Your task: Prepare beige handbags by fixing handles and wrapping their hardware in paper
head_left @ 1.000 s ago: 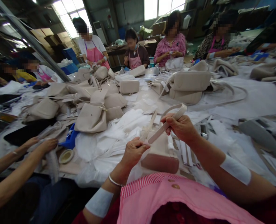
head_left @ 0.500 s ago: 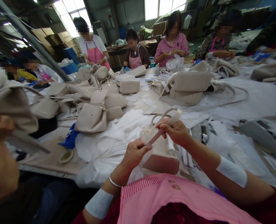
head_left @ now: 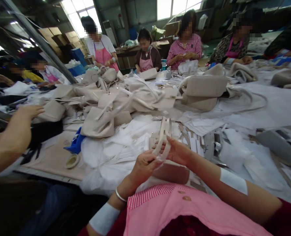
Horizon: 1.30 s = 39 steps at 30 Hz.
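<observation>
My left hand (head_left: 144,167) is closed, pinching the lower ends of a beige bag strap (head_left: 161,134) between thumb and fingers. The strap rises from it in a narrow upright loop. My right hand (head_left: 178,151) is at the right of the loop, its fingers stretched out behind the strap and partly hidden by it, the thumb up beside it. Just below and behind both hands, a beige handbag (head_left: 172,173) lies near the table's front edge, mostly covered by my hands and the strap.
Beige bags (head_left: 98,123) are heaped at left and centre; a blurred bag (head_left: 145,100) has loose straps. A blue holder (head_left: 75,142) and tape roll (head_left: 72,161) lie left. Metal tool (head_left: 214,144) at right. A neighbour's hand (head_left: 18,131) reaches in from the left. Co-workers sit opposite.
The strap has turned from slanting to an upright loop, and my right hand has come lower, its fingers straighter. The neighbour's hand no longer holds a bag; a blurred bag now shows mid-table.
</observation>
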Motion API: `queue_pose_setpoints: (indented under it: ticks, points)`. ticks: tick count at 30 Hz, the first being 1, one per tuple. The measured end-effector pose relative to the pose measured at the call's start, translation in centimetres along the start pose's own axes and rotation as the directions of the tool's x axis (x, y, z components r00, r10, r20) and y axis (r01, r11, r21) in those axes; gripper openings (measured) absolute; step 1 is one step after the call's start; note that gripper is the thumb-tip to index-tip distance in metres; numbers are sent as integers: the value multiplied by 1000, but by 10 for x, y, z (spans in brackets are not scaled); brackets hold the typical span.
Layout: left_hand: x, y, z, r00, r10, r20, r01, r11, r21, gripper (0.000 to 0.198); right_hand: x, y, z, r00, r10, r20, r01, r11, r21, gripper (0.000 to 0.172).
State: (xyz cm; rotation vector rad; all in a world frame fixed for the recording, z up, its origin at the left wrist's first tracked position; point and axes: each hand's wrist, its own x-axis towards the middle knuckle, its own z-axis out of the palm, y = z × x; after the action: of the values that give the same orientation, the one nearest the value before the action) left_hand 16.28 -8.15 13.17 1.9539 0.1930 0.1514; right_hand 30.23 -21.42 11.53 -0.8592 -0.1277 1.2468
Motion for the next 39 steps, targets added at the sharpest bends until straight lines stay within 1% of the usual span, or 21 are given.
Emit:
queue_pose_setpoints:
  ticks: [1, 3, 4, 6, 8, 9, 11, 13, 17, 19, 21, 24, 26, 28, 30, 31, 32, 33, 35, 37, 39]
  points:
    - [-1, 0, 2, 999, 28, 15, -28, 999, 17, 23, 4, -3, 1, 1000, 0, -25, 3, 995, 102, 41]
    - [-4, -3, 7, 998, 52, -24, -51, 998, 45, 22, 13, -8, 5, 988, -69, -141, 100, 970, 223, 22]
    - [-6, -5, 9, 997, 35, -70, -32, 999, 41, 21, 17, -11, 6, 974, -112, -195, 158, 958, 239, 15]
    - [-9, -10, 11, 981, -55, -186, 53, 998, -14, 32, 22, -16, 9, 953, -182, -241, 233, 952, 201, 8]
    - [-10, -14, 13, 952, -158, -264, 139, 986, -91, 41, 23, -20, 13, 942, -243, -232, 275, 955, 114, 12]
    - [-10, -15, 13, 942, -191, -276, 163, 979, -123, 38, 22, -21, 15, 936, -272, -222, 294, 953, 70, 15]
    - [-9, -14, 14, 930, -226, -289, 180, 968, -178, 28, 19, -24, 18, 929, -322, -183, 328, 945, 5, 20]
    - [-7, -12, 15, 913, -256, -318, 181, 952, -246, 23, 16, -26, 21, 921, -364, -137, 363, 931, -36, 25]
    - [-2, -4, 15, 839, -374, -396, 207, 891, -404, 24, 13, -29, 23, 897, -438, -55, 425, 890, -164, 32]
    - [-1, 2, 14, 819, -399, -413, 218, 881, -420, 24, 12, -25, 24, 899, -438, -13, 418, 864, -280, 35]
    - [0, 9, 13, 811, -382, -443, 212, 898, -386, 24, 10, -14, 25, 908, -418, 30, 400, 843, -360, 36]
    - [2, 18, 15, 798, -341, -497, 200, 928, -315, 22, 5, 10, 28, 914, -396, 91, 401, 843, -358, 34]
    - [2, 20, 17, 794, -329, -512, 205, 937, -283, 20, 2, 22, 28, 930, -352, 105, 368, 879, -303, 36]
    - [0, 19, 20, 798, -319, -511, 214, 943, -254, 18, 3, 22, 24, 961, -258, 98, 272, 948, -164, 43]
    - [-3, 15, 24, 807, -307, -505, 225, 950, -217, 18, 8, 10, 17, 984, -160, 84, 159, 987, 14, 47]
    - [-5, 13, 25, 811, -303, -501, 232, 952, -201, 18, 12, 2, 13, 990, -130, 63, 126, 990, 69, 46]
    - [-6, 12, 27, 812, -303, -499, 238, 952, -191, 19, 16, -6, 10, 992, -118, 34, 114, 990, 84, 43]
    - [-6, 11, 28, 810, -308, -498, 244, 951, -191, 19, 19, -13, 7, 992, -125, 7, 124, 990, 66, 39]
    - [-4, 12, 31, 798, -327, -506, 254, 944, -211, 19, 22, -20, 3, 982, -186, -18, 185, 982, -20, 31]
    - [-1, 16, 33, 781, -344, -520, 265, 938, -224, 19, 19, -17, 4, 960, -279, 2, 277, 951, -137, 32]
    - [3, 22, 34, 780, -351, -519, 279, 936, -214, 17, 13, -8, 6, 938, -345, 43, 344, 900, -268, 33]
